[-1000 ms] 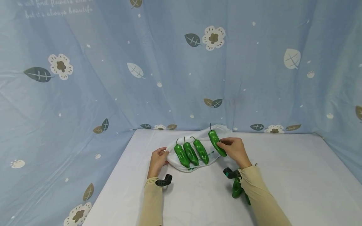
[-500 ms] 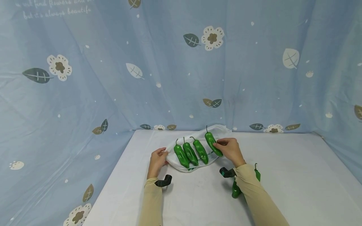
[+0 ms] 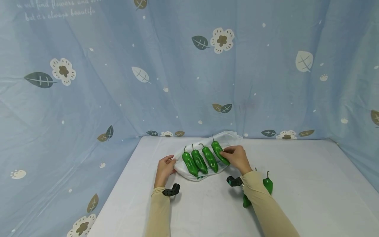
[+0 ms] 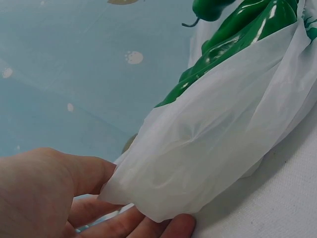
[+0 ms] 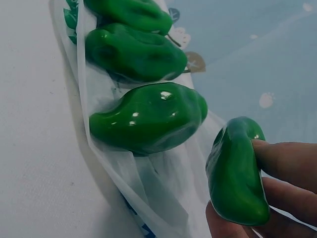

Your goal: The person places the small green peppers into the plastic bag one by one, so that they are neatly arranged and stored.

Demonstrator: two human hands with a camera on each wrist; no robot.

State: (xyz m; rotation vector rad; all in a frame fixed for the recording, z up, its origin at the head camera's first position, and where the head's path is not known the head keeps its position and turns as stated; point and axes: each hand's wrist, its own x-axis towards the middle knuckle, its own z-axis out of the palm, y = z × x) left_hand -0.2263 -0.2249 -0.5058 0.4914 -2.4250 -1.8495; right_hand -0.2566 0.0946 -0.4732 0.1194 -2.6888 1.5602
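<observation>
A white plastic bag (image 3: 232,137) lies on the table with three long green peppers side by side on it: the left pepper (image 3: 189,163), the middle pepper (image 3: 199,161) and the right pepper (image 3: 210,158). My left hand (image 3: 164,168) pinches the bag's left edge, thumb above and fingers beneath, as the left wrist view shows. In my right hand (image 3: 238,158) a fourth green pepper (image 5: 237,173) is held between thumb and fingers. It is over the bag's right part, apart from the nearest pepper (image 5: 148,119); contact with the bag cannot be told.
More green peppers lie right of the bag, partly hidden by my right forearm: one pepper (image 3: 267,185) shows past the sleeve and another pepper (image 3: 246,201) on its near side. A white cloth covers the table (image 3: 201,214). Behind hangs a blue patterned curtain (image 3: 177,65).
My right hand has moved left and slightly down with its pepper, closer to the three on the bag. The peppers behind the right sleeve show more. My left hand stays put.
</observation>
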